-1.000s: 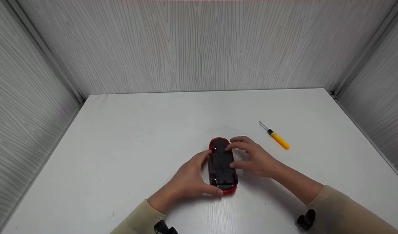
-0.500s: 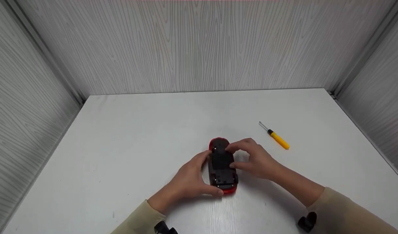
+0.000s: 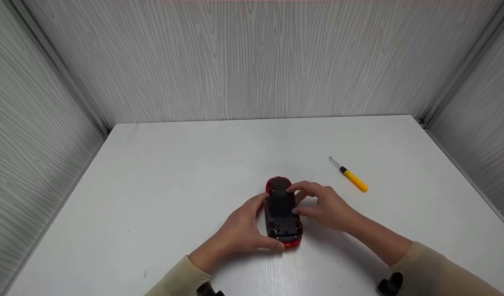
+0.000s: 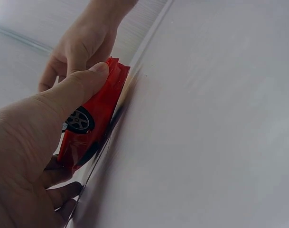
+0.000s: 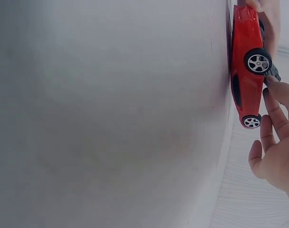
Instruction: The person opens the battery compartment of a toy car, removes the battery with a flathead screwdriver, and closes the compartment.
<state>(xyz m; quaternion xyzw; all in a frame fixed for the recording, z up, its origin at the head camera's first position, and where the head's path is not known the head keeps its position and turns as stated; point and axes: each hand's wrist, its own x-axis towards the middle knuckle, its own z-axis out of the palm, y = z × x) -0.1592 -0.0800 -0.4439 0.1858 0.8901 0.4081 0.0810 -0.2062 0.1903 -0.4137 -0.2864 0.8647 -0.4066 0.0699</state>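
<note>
A red toy car (image 3: 292, 244) lies upside down on the white table, its black underside facing up. My left hand (image 3: 243, 230) grips it from the left, thumb at the near end and fingers along the far left side. In the left wrist view that thumb (image 4: 82, 85) presses on the red body (image 4: 104, 102). From the right, my right hand (image 3: 328, 207) pinches a flat black cover (image 3: 281, 205) at the middle of the underside, between thumb and index finger. In the right wrist view the dark cover (image 5: 273, 72) stands tilted out from the underside, beside a wheel (image 5: 258, 62).
A screwdriver (image 3: 354, 180) with a yellow handle lies on the white table (image 3: 186, 172), beyond my right hand and to its right. Wood-grained panels (image 3: 252, 61) wall in the table at the back and both sides.
My right hand's fingers have drawn closer together over the car's underside, and the middle of the underside looks darker and plainer. The left hand and the car keep their places; the head view shifted slightly.
</note>
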